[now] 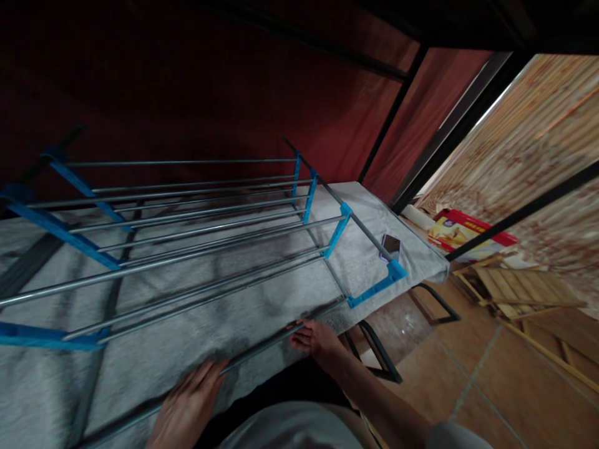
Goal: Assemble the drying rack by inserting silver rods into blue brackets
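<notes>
A rack of grey metal tubes [206,227] with blue plastic connectors [374,293] lies across a grey, fleecy cover. Along its near side runs a long metal tube [262,347]. My left hand [189,402] lies over this tube, its fingers close together and bent around it; the thumb is hidden. Farther right, my right hand [314,338] has its palm turned partly up, with curled fingers at the same tube, near the blue corner connector.
The grey cover [290,305] spreads under the rack. A phone [390,246] lies at its right end. Dark metal bed posts [397,112] stand beyond. On the tiled floor [449,368] are a red and yellow box [463,232] and a wooden folding piece [524,287].
</notes>
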